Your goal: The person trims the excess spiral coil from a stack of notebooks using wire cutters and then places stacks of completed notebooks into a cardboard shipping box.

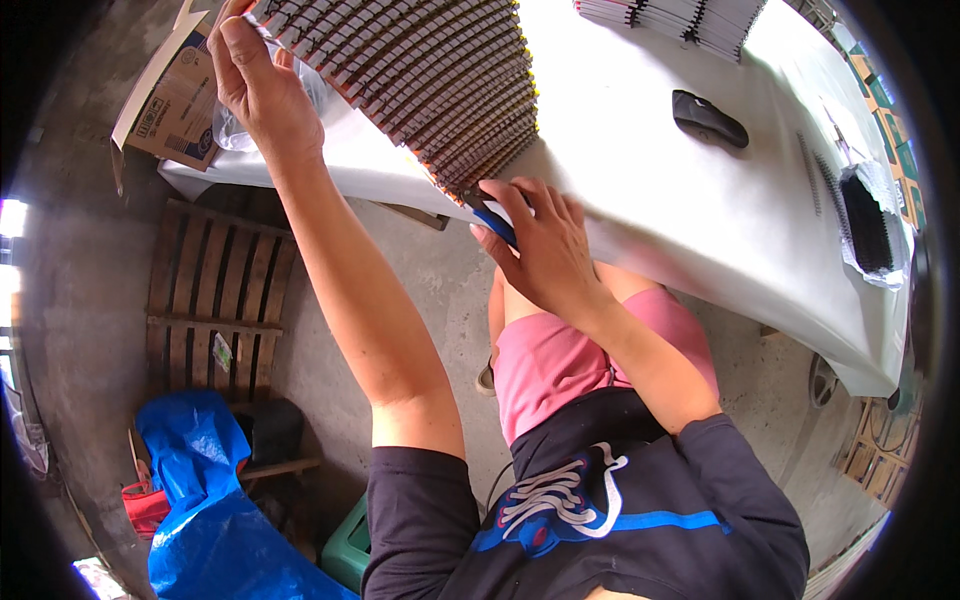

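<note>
Far left, low: a red bag point(147, 508) beside a crumpled blue tarp point(200, 465). Above them, an open carton point(178, 108) stood at the table's left end, with a wooden pallet point(215, 324) below and just right of it. A clear plastic bag point(232, 128) lay between carton and left hand.

Left hand point(265, 90): raised at the upper left of the stack point(440, 85), fingers curled round its edge, thumb on the near side, grip closed. Part of a green stool point(350, 540) showed low down, by the worker's left sleeve.

The stack, many coil-bound spines fanned out in rows, slanted from that hand down to the table's near edge. Could not tell whether it lay flat there or was lifted.

At its lowest corner, blue-handled pliers point(497, 227), tip up against the binding. Right hand point(548, 240) wrapped round them, thumb below, forefinger above. Jaws too small to judge.

Further right, on the white-covered table point(610, 170): a second stack point(690, 20) at the far side, cut by the view, and a black tool point(710, 118) nearer. Then loose coils point(812, 172), and a torn packet point(872, 228) full of dark coils near the right end.
</note>
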Tool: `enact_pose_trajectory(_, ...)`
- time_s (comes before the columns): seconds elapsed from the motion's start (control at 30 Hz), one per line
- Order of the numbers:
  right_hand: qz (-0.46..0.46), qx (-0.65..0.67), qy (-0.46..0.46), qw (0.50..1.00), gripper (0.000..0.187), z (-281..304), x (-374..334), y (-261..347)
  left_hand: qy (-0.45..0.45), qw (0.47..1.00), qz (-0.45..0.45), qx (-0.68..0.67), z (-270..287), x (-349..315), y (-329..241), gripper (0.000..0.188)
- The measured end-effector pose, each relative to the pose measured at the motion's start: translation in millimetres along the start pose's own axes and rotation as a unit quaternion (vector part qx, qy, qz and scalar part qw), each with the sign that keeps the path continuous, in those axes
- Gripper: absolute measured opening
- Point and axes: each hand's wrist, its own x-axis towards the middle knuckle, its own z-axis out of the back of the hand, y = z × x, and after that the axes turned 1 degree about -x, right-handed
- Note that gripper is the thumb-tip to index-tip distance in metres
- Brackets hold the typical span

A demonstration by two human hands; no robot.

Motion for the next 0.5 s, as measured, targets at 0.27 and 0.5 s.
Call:
enact_pose_trajectory(0.27, 0.006, -0.052, 0.035, 0.998, 0.039, -11, 7, -1, 0.003, 1.000, 0.018, 0.007, 0, -1, -1, 0.046)
enact_pose_trajectory(0.5, -0.036, 0.040, 0.094, 0.994, 0.031, -17, 7, -2, 0.007, 1.000, 0.002, 0.006, 3, -1, 1, 0.044)
